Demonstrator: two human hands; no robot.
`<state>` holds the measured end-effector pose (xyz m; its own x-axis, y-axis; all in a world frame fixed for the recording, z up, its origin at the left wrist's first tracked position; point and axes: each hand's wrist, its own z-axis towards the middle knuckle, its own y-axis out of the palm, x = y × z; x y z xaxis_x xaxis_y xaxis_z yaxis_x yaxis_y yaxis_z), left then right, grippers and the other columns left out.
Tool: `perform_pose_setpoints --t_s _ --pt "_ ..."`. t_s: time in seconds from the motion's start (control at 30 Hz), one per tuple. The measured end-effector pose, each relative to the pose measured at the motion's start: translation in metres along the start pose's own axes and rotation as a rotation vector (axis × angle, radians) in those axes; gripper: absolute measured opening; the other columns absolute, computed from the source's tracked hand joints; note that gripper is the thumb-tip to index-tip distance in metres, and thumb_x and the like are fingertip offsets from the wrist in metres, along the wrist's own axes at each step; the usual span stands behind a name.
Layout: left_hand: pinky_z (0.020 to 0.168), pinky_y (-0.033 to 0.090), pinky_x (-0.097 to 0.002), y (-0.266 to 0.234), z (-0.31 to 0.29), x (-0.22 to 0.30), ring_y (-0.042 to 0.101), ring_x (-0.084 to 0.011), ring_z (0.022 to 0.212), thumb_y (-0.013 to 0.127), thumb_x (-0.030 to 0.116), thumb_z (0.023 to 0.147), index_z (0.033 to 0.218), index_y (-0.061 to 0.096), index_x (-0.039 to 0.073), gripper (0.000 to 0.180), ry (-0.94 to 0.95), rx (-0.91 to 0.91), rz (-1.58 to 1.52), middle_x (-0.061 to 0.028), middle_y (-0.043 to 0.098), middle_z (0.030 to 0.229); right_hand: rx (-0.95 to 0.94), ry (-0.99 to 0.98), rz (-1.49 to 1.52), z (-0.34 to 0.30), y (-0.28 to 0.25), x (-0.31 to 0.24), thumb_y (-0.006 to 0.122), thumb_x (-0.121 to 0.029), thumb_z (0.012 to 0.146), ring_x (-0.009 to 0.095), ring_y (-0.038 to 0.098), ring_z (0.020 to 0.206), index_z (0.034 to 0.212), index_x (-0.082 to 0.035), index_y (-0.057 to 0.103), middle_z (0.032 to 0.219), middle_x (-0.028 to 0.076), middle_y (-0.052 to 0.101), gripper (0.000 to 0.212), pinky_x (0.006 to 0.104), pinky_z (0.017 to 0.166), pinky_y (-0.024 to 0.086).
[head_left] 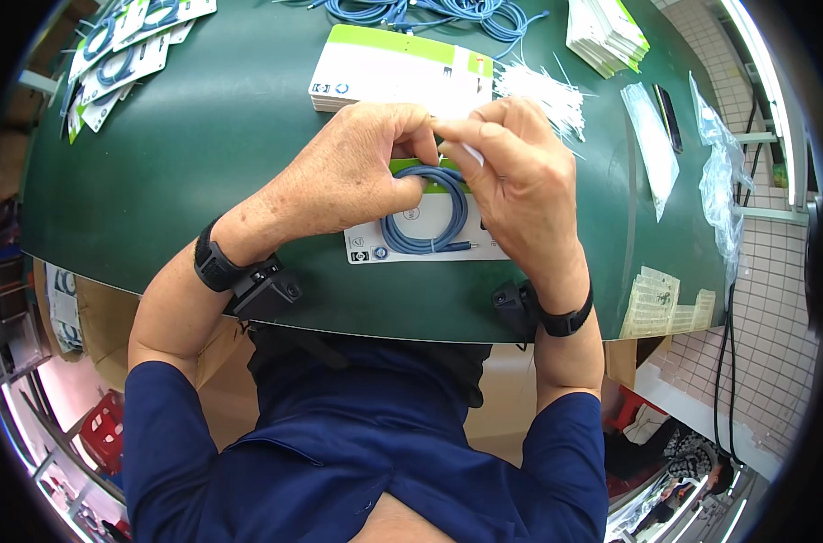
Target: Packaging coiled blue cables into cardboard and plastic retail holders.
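Note:
In front of me a coiled blue cable (389, 231) lies on a white and green backing card (484, 249). A thin white tie holds the bottom of the coil to the card. My left hand (357, 167) is closed at the card's upper edge, its thumb pressed on the top of the coil. My right hand (524, 176) is closed in a pinch just right of the left fingertips. A thin white cable tie (440, 160) shows between the hands at the coil's top; its end goes into the right fingers, which partly hide it.
Beyond my hands stand a stack of backing cards (393, 68) and a heap of white cable ties (551, 101). Loose blue cables (484, 14) lie at the far edge, carded cables (122, 68) far left, more cards (601, 36) far right. Plastic bags (651, 149) lie right.

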<state>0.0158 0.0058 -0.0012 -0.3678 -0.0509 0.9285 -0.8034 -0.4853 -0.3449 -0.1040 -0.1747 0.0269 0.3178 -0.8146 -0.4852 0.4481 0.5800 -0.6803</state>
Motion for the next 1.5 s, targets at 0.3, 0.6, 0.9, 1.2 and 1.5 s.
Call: perform_pose_setpoints --t_s 0.3,0.6,0.9,1.2,1.5 --pt "0.091 0.058 -0.0282 -0.007 0.002 0.007 0.066 -0.0099 0.092 0.074 -0.003 0.082 0.098 0.066 -0.002 0.019 -0.151 -0.065 -0.115 -0.0019 0.068 0.097 -0.245 0.110 0.272 -0.005 -0.012 -0.017 0.077 0.003 0.088 0.018 0.070 0.079 0.109 -0.003 0.080 0.092 0.009 0.073 0.022 0.0295 0.067 0.055" --pt "0.086 0.059 -0.0312 -0.007 0.002 0.006 0.071 -0.0157 0.089 0.065 -0.003 0.080 0.099 0.073 -0.004 0.021 0.013 0.032 -0.090 -0.0112 0.076 0.093 -0.300 0.193 0.434 -0.002 -0.024 -0.015 0.077 0.007 0.086 0.015 0.067 0.078 0.105 -0.002 0.081 0.089 0.008 0.071 0.021 0.0289 0.065 0.053" --pt "0.091 0.058 -0.0286 -0.020 0.002 0.020 0.071 -0.0125 0.094 0.066 -0.005 0.081 0.101 0.073 -0.003 0.020 -0.065 0.036 -0.119 -0.0074 0.075 0.096 -0.141 0.223 0.403 -0.007 -0.016 -0.023 0.083 0.010 0.079 0.016 0.067 0.078 0.102 -0.004 0.083 0.089 0.008 0.072 0.027 0.0280 0.064 0.051" --pt "0.096 0.059 -0.0288 -0.026 0.000 0.030 0.071 -0.0118 0.097 0.065 -0.007 0.082 0.101 0.073 -0.003 0.021 -0.086 0.034 -0.156 -0.0066 0.075 0.098 0.056 -0.119 0.089 -0.007 -0.007 -0.021 0.085 0.010 0.074 0.019 0.064 0.077 0.094 -0.009 0.077 0.093 0.006 0.073 0.029 0.0301 0.066 0.049" --pt "0.101 0.059 -0.0307 -0.029 -0.002 0.027 0.072 -0.0131 0.099 0.065 -0.007 0.081 0.100 0.073 -0.003 0.022 -0.058 0.039 -0.117 -0.0073 0.075 0.099 0.068 -0.173 0.019 -0.010 0.000 -0.019 0.084 0.011 0.073 0.020 0.062 0.078 0.094 -0.012 0.075 0.095 0.004 0.075 0.033 0.0305 0.067 0.049"
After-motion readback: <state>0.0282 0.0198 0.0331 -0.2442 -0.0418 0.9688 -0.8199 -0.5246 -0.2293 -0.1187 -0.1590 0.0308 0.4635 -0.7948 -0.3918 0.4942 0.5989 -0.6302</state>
